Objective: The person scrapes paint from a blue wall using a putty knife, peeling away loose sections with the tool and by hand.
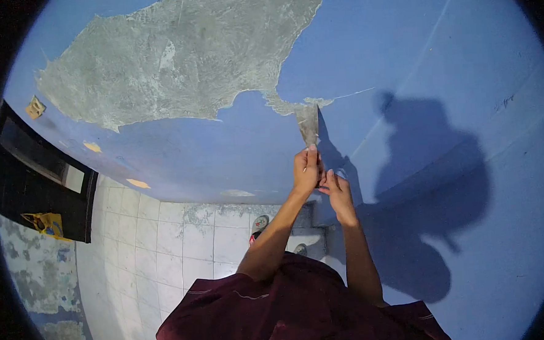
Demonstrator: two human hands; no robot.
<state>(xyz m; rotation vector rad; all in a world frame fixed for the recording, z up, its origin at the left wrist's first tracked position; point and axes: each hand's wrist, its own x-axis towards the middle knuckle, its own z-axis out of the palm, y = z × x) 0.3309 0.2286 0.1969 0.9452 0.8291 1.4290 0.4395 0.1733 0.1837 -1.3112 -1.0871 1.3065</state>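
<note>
A metal scraper (308, 124) points up the blue wall (364, 48), its blade edge right at the ragged lower border of a bare grey plaster patch (186, 57). My left hand (306, 171) is closed around it just below the blade, thumb laid along the front. Close beside it, my right hand (338, 194) is also closed, its fingers curled at the handle's lower end, which the hands mostly hide. Beside the right thumb shows a small pale bluish bit. A thin scratch line runs rightward from the blade along the paint.
White floor tiles (189, 239) lie below, with grey dust along the wall's foot. A dark door frame (44, 169) and a yellow bag (46, 224) are at the left. An outlet box (35, 107) sits on the wall. My shadow (432, 174) falls on the right.
</note>
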